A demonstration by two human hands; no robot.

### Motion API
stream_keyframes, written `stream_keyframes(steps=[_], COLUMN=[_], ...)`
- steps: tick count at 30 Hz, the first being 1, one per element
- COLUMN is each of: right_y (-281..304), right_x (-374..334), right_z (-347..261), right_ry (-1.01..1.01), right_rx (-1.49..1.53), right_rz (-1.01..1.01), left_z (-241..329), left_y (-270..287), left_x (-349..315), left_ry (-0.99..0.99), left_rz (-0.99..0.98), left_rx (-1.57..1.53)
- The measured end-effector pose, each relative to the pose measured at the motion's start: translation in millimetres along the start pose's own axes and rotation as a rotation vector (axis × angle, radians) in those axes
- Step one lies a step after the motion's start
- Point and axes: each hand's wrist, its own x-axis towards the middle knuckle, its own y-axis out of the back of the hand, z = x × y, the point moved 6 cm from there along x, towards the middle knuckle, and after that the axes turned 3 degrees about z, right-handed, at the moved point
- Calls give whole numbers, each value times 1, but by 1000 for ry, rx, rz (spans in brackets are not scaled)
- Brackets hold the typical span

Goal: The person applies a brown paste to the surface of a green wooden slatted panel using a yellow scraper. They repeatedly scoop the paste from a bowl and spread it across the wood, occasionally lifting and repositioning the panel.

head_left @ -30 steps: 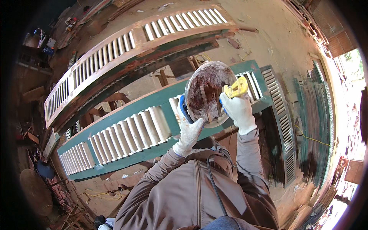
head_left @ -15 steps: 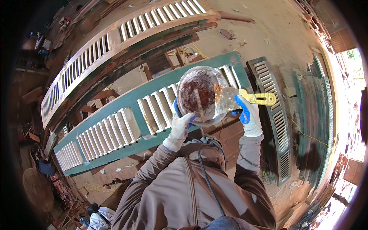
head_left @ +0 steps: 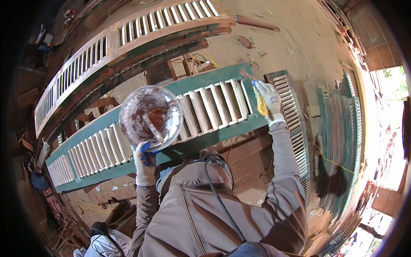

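Gloved in white and blue, my left hand (head_left: 145,162) grips the near edge of a round bucket (head_left: 176,124) held over the louvred shutter. Reddish-brown paste (head_left: 141,122) coats the bucket's inside, and a pale stick (head_left: 153,128) lies in it. My right hand (head_left: 270,97), in the same kind of glove, is closed around the yellow handle of a putty knife (head_left: 261,106). Its blade is seen nearly edge-on at the shutter's far right corner, by a reddish patch; whether it touches cannot be told. The shutter (head_left: 222,136) has a green frame and whitish slats.
Another louvred shutter (head_left: 113,47) lies on a stack beyond. To the right a narrow shutter (head_left: 287,96) and several green panels (head_left: 336,128) lie near a yellow cord (head_left: 329,159). Another person (head_left: 107,242) is at the lower left.
My right hand has carried the putty knife from over the bucket out to the shutter's far right corner. The bucket in my left hand has shifted left.
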Motion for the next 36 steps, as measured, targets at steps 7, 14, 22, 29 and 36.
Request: stream_keyframes(steps=[7,14,22,29,36], right_y=[-42,3,19,-33,8], right_x=[-29,17,21,-5,31], right_z=[-3,28,25,62,55], right_ry=[121,136,198,0,137], right_rx=[-265,231,659,1038,659], right_rz=[-126,95,91,-70,-7], left_z=[-3,-10,-11,-9,-14], left_y=[35,37,49,34,51], left_x=[-18,-9,-10,-2,-4], left_ry=[-105,-24,-42,-15,-62], left_rz=[114,134,174,89,88], left_rx=[-84,2,0,44,101])
